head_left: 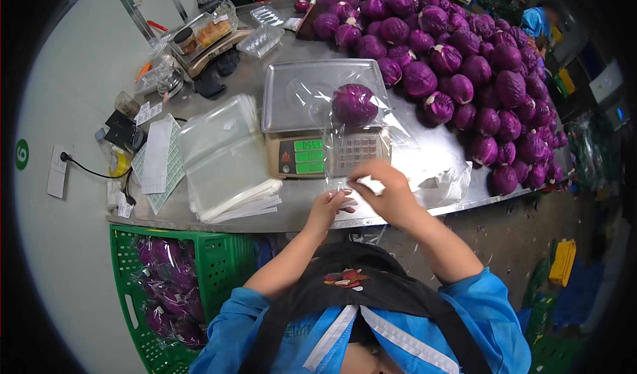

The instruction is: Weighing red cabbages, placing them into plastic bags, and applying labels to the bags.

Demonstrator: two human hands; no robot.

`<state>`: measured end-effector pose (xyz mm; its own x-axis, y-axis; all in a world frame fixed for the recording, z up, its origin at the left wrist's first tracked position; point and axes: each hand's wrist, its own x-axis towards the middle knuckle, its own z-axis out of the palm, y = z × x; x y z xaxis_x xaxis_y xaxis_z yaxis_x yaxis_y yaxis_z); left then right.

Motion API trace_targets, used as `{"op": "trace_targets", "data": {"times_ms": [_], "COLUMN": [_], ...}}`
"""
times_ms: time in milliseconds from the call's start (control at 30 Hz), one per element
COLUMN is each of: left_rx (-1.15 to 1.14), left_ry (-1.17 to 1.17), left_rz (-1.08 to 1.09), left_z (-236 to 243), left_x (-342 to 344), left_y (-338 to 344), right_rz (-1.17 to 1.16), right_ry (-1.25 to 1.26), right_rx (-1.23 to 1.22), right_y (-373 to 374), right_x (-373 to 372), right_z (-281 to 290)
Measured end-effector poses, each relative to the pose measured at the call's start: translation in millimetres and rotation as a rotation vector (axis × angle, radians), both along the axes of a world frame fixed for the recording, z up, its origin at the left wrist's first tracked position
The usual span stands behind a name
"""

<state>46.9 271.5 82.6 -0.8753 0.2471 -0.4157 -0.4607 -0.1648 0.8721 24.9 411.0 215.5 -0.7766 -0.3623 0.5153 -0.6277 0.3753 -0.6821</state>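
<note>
A red cabbage [355,104] lies inside a clear plastic bag [336,153] on the steel pan [282,102] of a digital scale [277,156]. The bag's loose end hangs down over the scale's keypad toward me. At the table's front edge my left hand [326,211] pinches this loose end, fingers closed. Close beside it, my right hand [386,189] is curled with its fingertips together at the bag's end. A small white patch shows within the right hand's grip; I cannot tell what it is. The scale's green display is lit.
A big heap of red cabbages [474,75] covers the table's right side. Left of the scale lies a stack of flat clear bags [222,158]. Bagged cabbages sit in a green crate [222,261] at lower left. A second scale [209,45] stands far left. Crumpled plastic [451,183] lies right.
</note>
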Motion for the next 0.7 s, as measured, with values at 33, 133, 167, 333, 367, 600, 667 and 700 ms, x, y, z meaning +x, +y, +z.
{"op": "trace_targets", "data": {"times_ms": [33, 133, 167, 333, 367, 600, 667, 700], "left_rx": [0.062, 0.053, 0.092, 0.103, 0.088, 0.148, 0.068, -0.006], "left_ry": [-0.061, -0.046, -0.047, 0.045, 0.033, -0.018, 0.056, 0.133], "left_rz": [0.035, 0.090, 0.103, 0.079, 0.122, 0.174, 0.214, 0.239], "left_z": [9, -3, -6, 3, 3, 1, -4, -7], "left_x": [2, 6, 6, 4, 5, 5, 1, -2], "left_y": [4, -1, -2, 2, 3, 14, 12, 12], "right_rz": [0.006, 0.070, 0.061, 0.112, 0.144, 0.266, 0.321, 0.359], "right_ry": [-0.018, -0.098, -0.092, -0.135, -0.190, -0.005, 0.008, 0.020], "right_rx": [0.226, 0.441, 0.473, 0.551, 0.487, 0.680, 0.697, 0.719], "right_y": [6, 4, 4, 3, 3, 17, 31, 46], "right_x": [-2, 3, 2, -8, -9, -15, 0, 14], "right_z": [-32, -69, -73, -64, -60, -63, -59, -57]}}
